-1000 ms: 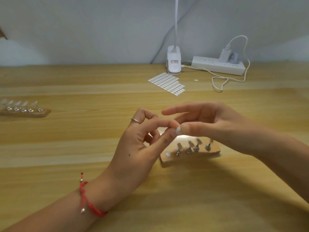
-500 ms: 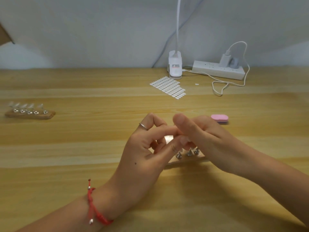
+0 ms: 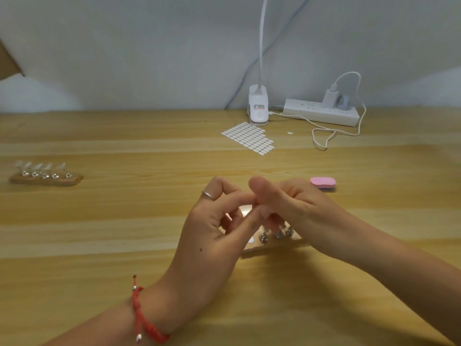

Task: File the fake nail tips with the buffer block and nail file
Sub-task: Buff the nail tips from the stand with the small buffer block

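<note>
My left hand (image 3: pixel 209 236) and my right hand (image 3: pixel 299 206) meet fingertip to fingertip just above a small wooden nail stand (image 3: pixel 272 247) near the table's middle. The left thumb and index finger pinch a small clear fake nail tip (image 3: pixel 245 210), which glints between the fingers. My right hand's fingers are curled and its thumb presses at the same spot. Metal pegs (image 3: pixel 264 238) on the stand show below the hands; the rest of the stand is hidden. A pink buffer block (image 3: pixel 323 182) lies just beyond my right hand. No nail file is visible.
A second wooden stand (image 3: pixel 46 176) with several clear tips sits at the far left. A sheet of white adhesive dots (image 3: pixel 248 137), a white lamp clamp (image 3: pixel 258 106) and a power strip (image 3: pixel 321 112) with a looping cable lie at the back.
My right hand's straight fingers have curled in and its thumb has closed against my left fingertips. Both hands sank lower over the stand, and the pink block came into sight.
</note>
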Demonstrator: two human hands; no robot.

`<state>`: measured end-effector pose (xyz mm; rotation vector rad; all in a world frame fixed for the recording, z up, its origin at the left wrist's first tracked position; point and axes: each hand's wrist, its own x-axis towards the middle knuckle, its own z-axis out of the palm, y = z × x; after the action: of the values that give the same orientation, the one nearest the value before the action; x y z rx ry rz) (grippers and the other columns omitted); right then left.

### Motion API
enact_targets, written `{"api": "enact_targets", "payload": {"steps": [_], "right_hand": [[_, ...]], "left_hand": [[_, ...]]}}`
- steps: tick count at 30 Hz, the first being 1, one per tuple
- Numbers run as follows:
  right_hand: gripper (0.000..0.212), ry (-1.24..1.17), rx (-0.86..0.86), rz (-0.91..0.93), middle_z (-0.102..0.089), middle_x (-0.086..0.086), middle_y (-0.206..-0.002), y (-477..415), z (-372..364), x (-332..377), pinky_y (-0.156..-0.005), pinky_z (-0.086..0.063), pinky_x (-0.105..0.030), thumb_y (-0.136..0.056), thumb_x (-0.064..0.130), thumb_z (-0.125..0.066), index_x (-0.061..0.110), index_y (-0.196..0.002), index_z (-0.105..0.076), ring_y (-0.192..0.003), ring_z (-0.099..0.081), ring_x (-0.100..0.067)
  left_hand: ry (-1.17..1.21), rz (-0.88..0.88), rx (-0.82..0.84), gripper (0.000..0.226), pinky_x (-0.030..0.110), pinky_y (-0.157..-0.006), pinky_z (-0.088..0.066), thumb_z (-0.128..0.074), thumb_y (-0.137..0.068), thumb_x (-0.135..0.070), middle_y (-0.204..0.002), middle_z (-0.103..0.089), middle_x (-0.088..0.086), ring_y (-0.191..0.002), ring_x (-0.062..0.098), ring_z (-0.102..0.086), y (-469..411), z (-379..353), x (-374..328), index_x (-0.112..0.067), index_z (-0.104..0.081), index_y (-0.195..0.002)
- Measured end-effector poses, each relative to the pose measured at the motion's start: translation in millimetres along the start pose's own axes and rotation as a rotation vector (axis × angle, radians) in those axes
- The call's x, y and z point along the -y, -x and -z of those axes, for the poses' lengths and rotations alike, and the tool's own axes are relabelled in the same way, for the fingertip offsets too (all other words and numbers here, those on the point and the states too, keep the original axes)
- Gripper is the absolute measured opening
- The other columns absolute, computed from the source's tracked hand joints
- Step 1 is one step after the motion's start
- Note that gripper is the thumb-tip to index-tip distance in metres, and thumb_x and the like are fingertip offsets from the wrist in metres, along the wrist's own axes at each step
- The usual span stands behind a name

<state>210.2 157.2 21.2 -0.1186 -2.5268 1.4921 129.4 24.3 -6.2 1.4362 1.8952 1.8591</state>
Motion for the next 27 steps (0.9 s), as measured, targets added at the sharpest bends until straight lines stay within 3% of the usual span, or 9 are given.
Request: {"api": "enact_targets", "payload": {"steps": [3,5,6,8,11,13,15,18,27], "right_hand": [[0.064,0.176,-0.169,0.010,-0.071,0.012,-0.075,-4.6,43.9,-0.9,-0.057,-0.045,-0.014,-0.081,0.082,-0.033,0.033,-0.083,-0.074,-0.063,-0.056,0.001],[0.034,0.466,-0.332,-0.015,-0.071,0.018,-0.092,-4.2,82.8,-9.3,-0.069,-0.052,-0.023,-0.085,0.071,-0.045,0.049,-0.101,-0.065,-0.081,-0.062,0.001],[0.026,0.637,-0.299,-0.086,-0.067,0.020,-0.103,-1.0,97.3,-16.9,-0.077,-0.051,-0.025,-0.087,0.060,-0.055,0.053,-0.111,-0.057,-0.092,-0.061,-0.002],[0.043,0.796,-0.133,-0.242,-0.061,0.012,-0.115,8.4,107.7,-38.5,-0.087,-0.047,-0.027,-0.086,0.038,-0.070,0.053,-0.121,-0.051,-0.102,-0.057,-0.006],[0.036,0.677,-0.126,-0.145,-0.068,0.013,-0.104,16.9,95.1,-55.9,-0.073,-0.047,-0.014,-0.084,0.017,-0.076,0.047,-0.102,-0.066,-0.091,-0.061,0.000],[0.020,0.593,-0.242,-0.024,-0.073,0.014,-0.096,17.9,86.8,-54.5,-0.069,-0.048,-0.016,-0.082,0.027,-0.073,0.041,-0.097,-0.071,-0.087,-0.063,-0.002],[0.025,0.471,-0.341,0.072,-0.074,0.017,-0.093,18.1,77.4,-41.6,-0.072,-0.052,-0.022,-0.077,0.038,-0.071,0.038,-0.102,-0.071,-0.088,-0.067,-0.004],[0.040,0.347,-0.377,0.261,-0.072,0.018,-0.100,16.3,53.6,-18.9,-0.075,-0.056,-0.019,-0.076,0.029,-0.075,0.035,-0.115,-0.067,-0.091,-0.069,-0.008],[0.028,0.357,-0.442,0.460,-0.068,0.006,-0.109,11.8,17.1,-14.1,-0.082,-0.057,-0.029,-0.086,0.017,-0.068,0.029,-0.111,-0.065,-0.100,-0.068,-0.011]], "left_hand": [[0.096,0.123,-0.094,0.011,0.009,-0.056,-0.040,-0.073,-0.077,-0.042,-0.081,-0.053,-0.011,-0.062,0.000,-0.050,-2.6,2.4,1.2,-0.032,-0.074,-0.080],[0.176,0.253,-0.160,0.019,0.010,-0.051,-0.041,-0.071,-0.070,-0.048,-0.077,-0.062,-0.009,-0.057,-0.002,-0.053,-6.4,8.1,3.8,-0.033,-0.073,-0.082],[0.207,0.308,-0.181,0.024,0.010,-0.049,-0.042,-0.069,-0.069,-0.048,-0.072,-0.066,-0.007,-0.053,-0.003,-0.054,-8.1,11.0,5.5,-0.031,-0.073,-0.084],[0.231,0.385,-0.198,0.026,0.010,-0.049,-0.042,-0.069,-0.069,-0.047,-0.070,-0.072,-0.006,-0.051,-0.004,-0.055,-11.2,14.3,7.7,-0.029,-0.073,-0.088],[0.265,0.441,-0.190,0.022,0.007,-0.051,-0.043,-0.072,-0.070,-0.042,-0.076,-0.074,-0.011,-0.059,-0.007,-0.059,-13.5,14.2,10.9,-0.027,-0.076,-0.085],[0.281,0.442,-0.176,0.022,0.007,-0.054,-0.043,-0.072,-0.067,-0.043,-0.079,-0.074,-0.015,-0.067,-0.008,-0.061,-12.9,14.6,13.7,-0.029,-0.077,-0.083],[0.273,0.424,-0.145,0.024,0.007,-0.060,-0.044,-0.072,-0.064,-0.048,-0.083,-0.074,-0.016,-0.076,-0.007,-0.063,-12.2,15.9,15.4,-0.036,-0.076,-0.085],[0.260,0.408,-0.127,0.021,0.006,-0.063,-0.043,-0.072,-0.067,-0.045,-0.085,-0.074,-0.017,-0.078,-0.006,-0.064,-12.4,15.3,17.1,-0.041,-0.075,-0.087],[0.258,0.382,-0.094,0.029,0.007,-0.064,-0.043,-0.072,-0.057,-0.055,-0.082,-0.073,-0.012,-0.076,-0.005,-0.062,-13.0,13.4,20.0,-0.040,-0.076,-0.081]]}}
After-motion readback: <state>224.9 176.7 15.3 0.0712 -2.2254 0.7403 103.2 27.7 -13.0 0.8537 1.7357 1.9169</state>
